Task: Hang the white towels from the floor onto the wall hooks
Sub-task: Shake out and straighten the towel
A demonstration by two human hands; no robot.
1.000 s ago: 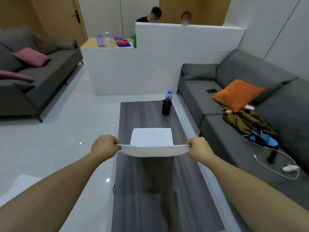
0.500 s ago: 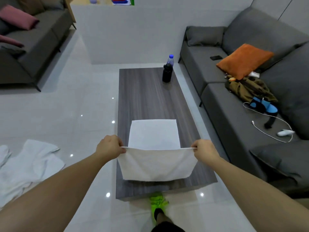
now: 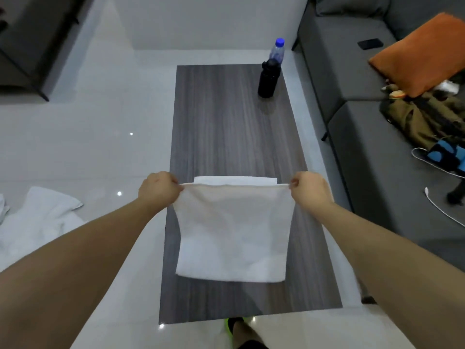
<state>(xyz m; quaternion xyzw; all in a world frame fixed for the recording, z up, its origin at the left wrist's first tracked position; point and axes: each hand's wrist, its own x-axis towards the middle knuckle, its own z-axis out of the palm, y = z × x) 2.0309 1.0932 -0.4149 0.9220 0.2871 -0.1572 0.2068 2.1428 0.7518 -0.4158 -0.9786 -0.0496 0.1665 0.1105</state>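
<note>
While the towel [image 3: 232, 230] was stretched flat a moment ago, it now hangs down in front of the table [image 3: 226, 127]. Left hand [image 3: 159, 188] and right hand [image 3: 310, 188] each pinch a top corner with curled fingers. It looks white, soft and smooth. More towels [image 3: 37, 222] lie on the floor; no hooks show.

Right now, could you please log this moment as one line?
left hand: grips towel corner | right hand: grips other corner | towel: over table | hung: no
</note>
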